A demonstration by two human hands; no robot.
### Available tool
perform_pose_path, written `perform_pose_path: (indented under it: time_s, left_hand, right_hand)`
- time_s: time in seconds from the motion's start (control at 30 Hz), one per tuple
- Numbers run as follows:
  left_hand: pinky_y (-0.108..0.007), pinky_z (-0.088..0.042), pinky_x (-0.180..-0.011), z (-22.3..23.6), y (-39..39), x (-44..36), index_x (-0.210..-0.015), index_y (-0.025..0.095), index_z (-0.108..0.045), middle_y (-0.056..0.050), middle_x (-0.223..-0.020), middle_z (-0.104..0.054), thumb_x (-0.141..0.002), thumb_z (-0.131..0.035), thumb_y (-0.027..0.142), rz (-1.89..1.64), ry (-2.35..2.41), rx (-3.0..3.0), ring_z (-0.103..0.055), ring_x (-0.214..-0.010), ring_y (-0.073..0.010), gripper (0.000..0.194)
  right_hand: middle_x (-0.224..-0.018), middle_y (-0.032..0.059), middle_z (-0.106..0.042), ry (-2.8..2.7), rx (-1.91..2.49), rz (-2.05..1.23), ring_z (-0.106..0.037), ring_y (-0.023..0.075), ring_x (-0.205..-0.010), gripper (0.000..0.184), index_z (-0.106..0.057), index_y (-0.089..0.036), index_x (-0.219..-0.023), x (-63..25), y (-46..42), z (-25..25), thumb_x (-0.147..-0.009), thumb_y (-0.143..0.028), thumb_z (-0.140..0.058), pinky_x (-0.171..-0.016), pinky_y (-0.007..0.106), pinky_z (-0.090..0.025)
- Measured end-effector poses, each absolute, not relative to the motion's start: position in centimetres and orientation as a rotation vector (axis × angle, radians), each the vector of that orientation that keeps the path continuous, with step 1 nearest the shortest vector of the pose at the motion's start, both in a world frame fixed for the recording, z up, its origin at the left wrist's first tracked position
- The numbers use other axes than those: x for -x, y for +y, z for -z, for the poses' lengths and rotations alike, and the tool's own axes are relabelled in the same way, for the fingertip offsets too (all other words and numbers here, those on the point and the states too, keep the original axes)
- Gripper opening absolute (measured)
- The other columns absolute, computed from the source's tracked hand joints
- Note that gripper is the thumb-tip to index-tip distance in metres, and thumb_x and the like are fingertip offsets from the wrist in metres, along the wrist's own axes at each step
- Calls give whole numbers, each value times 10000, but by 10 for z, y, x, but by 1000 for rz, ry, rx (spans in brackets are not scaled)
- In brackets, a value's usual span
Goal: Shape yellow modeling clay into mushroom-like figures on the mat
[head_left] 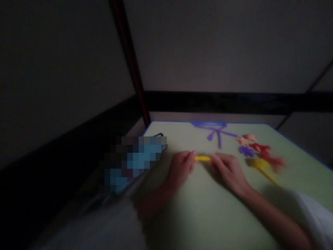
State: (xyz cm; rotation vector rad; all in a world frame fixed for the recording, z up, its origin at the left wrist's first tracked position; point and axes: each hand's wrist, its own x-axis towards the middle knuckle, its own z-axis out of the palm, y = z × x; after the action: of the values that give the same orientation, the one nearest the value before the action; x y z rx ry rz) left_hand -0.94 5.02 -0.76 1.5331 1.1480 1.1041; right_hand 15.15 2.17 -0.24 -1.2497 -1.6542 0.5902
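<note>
Both the left hand and right hand are clamping their fingers on a slim yellow strip below and right of frame centre. Farther right, a spiky purple disc is lying on the pale-green bench.

Runs pale green across the table, blue along its edge, yellow on the thin strip and stemmed piece, purple on the stick shape and spiky piece, red on the branching pieces and peach on the star.
</note>
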Motion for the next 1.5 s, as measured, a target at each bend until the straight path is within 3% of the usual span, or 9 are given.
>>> perform_pose_path:
  time_s: [0.07,0.23,0.33,0.47,0.63,0.87,1.03,1.33,1.5]
  left_hand:
    - [-226,-327,-494,8,51,9,-463,180,-434,32,-408,-400,-817,-447,409,-1112,1144,-1532,-434,-466,-104,422]
    - [-214,-384,-523,14,56,11,-719,136,-620,-10,-608,-603,-707,-588,273,-1153,1106,-1456,-520,-543,-108,141]
    - [-222,-408,-543,14,56,12,-714,125,-645,-28,-600,-622,-701,-604,289,-1138,1142,-1418,-550,-556,-121,170]
    - [-222,-387,-516,11,54,13,-537,139,-575,-10,-482,-547,-774,-520,366,-1164,1169,-1436,-489,-471,-100,333]
    - [-217,-411,-549,11,55,12,-668,126,-626,-41,-607,-632,-757,-556,319,-1187,1099,-1432,-541,-556,-113,224]
    - [-218,-430,-563,11,51,13,-827,91,-669,-46,-611,-650,-721,-604,291,-1125,1030,-1355,-554,-560,-113,236]
    - [-232,-452,-580,14,52,11,-791,93,-694,-54,-607,-669,-675,-647,270,-1097,1041,-1340,-588,-570,-128,216]
    - [-208,-456,-559,18,53,9,-694,110,-704,-37,-590,-685,-603,-697,191,-1018,1019,-1286,-608,-554,-115,123]
    - [-205,-449,-502,13,52,9,-750,100,-661,-13,-560,-664,-563,-728,183,-1051,955,-1210,-584,-489,-104,216]
  right_hand:
    - [-484,-4,-571,-1645,1230,-598,-491,107,-445,360,-625,-156,-576,-152,22,2,-847,-370,-521,-432,209,-387]
    - [-673,46,-694,-1512,1170,-583,-574,145,-565,188,-723,-156,-739,-154,28,1,-705,-330,-658,-532,241,-466]
    - [-617,38,-685,-1462,1210,-637,-560,142,-528,185,-721,-157,-710,-153,29,2,-692,-328,-653,-498,239,-456]
    - [-551,23,-650,-1521,1233,-718,-548,134,-506,202,-708,-157,-663,-152,28,2,-732,-320,-612,-472,224,-435]
    - [-670,40,-692,-1516,1185,-652,-579,146,-567,204,-728,-158,-816,-153,29,5,-699,-312,-663,-513,237,-456]
    - [-741,52,-696,-1573,1136,-665,-598,148,-603,163,-720,-169,-811,-157,32,9,-741,-297,-649,-543,243,-462]
    - [-743,47,-690,-1655,1097,-668,-592,139,-613,171,-710,-164,-861,-155,31,12,-753,-288,-667,-545,230,-457]
    - [-672,41,-663,-1828,961,-513,-588,127,-607,119,-710,-159,-775,-156,29,8,-788,-267,-662,-557,211,-446]
    - [-687,39,-670,-1869,880,-452,-600,122,-616,95,-715,-173,-791,-155,28,7,-807,-230,-640,-566,203,-450]
